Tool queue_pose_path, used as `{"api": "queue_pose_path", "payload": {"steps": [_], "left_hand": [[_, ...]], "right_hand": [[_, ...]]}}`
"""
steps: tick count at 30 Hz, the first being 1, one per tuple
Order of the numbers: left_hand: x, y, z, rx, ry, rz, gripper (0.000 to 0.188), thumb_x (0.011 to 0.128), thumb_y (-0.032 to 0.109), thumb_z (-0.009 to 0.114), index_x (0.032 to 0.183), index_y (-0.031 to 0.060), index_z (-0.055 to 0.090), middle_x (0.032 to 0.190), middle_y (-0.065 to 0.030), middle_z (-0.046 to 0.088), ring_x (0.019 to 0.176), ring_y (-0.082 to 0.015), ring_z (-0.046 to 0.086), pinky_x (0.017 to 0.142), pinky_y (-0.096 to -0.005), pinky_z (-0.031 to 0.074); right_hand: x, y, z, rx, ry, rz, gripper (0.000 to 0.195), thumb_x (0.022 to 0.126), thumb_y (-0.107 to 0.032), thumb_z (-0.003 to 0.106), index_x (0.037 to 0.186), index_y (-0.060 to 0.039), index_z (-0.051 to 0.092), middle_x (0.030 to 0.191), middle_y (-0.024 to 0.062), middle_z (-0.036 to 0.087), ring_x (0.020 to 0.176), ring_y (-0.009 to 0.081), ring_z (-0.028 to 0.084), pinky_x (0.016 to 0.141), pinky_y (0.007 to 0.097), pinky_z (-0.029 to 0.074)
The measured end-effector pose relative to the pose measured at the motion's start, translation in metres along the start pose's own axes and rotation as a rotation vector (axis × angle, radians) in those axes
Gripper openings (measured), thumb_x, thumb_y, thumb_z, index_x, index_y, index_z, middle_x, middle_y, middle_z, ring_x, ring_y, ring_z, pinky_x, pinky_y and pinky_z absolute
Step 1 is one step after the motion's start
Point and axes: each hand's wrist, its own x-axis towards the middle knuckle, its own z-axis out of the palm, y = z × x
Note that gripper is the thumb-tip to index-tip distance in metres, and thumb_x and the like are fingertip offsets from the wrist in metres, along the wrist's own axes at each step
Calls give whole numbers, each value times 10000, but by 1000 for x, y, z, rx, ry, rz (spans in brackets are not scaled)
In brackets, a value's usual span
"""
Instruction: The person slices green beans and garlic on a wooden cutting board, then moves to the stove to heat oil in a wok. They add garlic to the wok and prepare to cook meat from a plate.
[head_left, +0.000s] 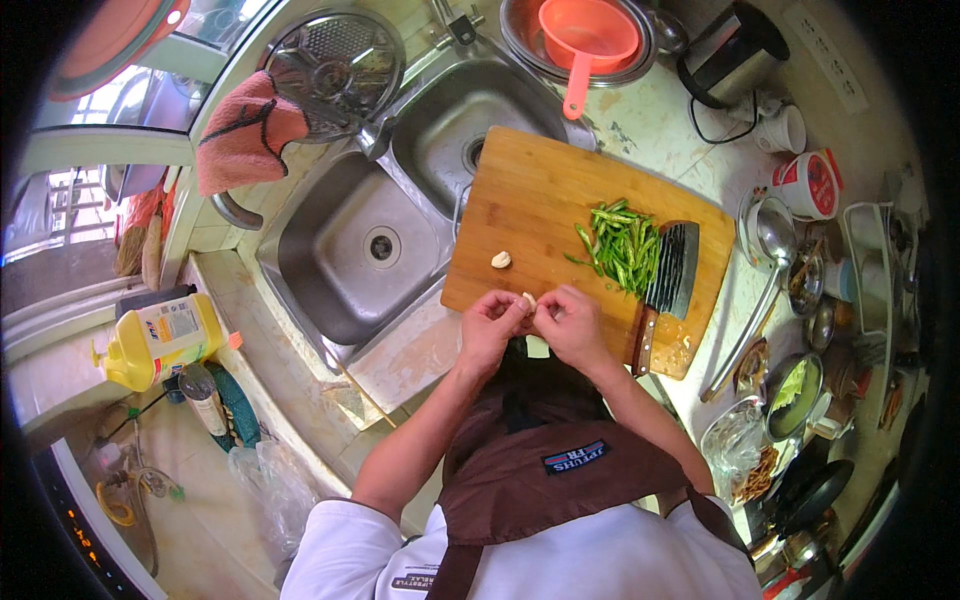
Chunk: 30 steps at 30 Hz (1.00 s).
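Just over the near edge of a wooden cutting board (517, 195), my left hand (495, 322) pinches a pale garlic clove (529, 301) between thumb and fingertips. My right hand (571, 324) meets it from the other side, its fingertips closed at the clove. Whether the right fingers hold a bit of skin cannot be made out. Another garlic clove (501, 259) lies on the board beyond my left hand. A heap of sliced green peppers (622, 244) sits right of the middle, against a cleaver (675, 270) whose wooden handle points towards me.
A double steel sink (337, 247) adjoins the board on the left; the board overlaps its right basin. An orange strainer (589, 34) rests in steel bowls at the back. A ladle (750, 322) and several dishes line the right counter. A yellow jug (165, 337) lies far left.
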Motion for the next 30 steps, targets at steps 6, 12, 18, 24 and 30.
{"api": "queue_pose_path", "payload": {"steps": [6,12,18,24,30], "left_hand": [[11,-1,-14,-305,-211,-359,169,952,223,615,1044,82,602,894,-37,647,774,-149,617,691,-294,526],[7,-3,-1,-230,-150,-278,228,990,251,549,1132,76,581,954,-53,662,829,-154,635,723,-304,533],[16,-9,-12,-312,-120,-306,295,1011,243,509,1222,45,563,998,-62,670,860,-158,646,750,-297,542],[10,-20,-11,84,39,-180,249,981,208,572,1123,10,625,925,-52,682,784,-158,651,726,-288,544],[17,-13,-14,846,312,534,137,871,123,692,950,12,680,807,-90,659,686,-213,634,649,-320,516]], "right_hand": [[-3,9,4,443,-65,230,96,867,-70,600,796,-7,611,731,29,619,624,100,577,559,258,473],[-1,18,4,921,-133,578,60,901,-75,571,851,-57,601,720,-19,576,566,43,500,481,188,370],[2,22,-7,1056,-91,646,56,862,-34,524,816,-67,525,672,-12,476,472,43,359,388,199,261],[-2,28,-15,1112,-154,522,55,763,-6,471,766,-58,486,851,94,566,527,90,410,403,208,309],[-10,32,-21,1222,-205,530,53,731,-6,473,722,-57,464,938,144,613,536,118,422,416,220,318]]}}
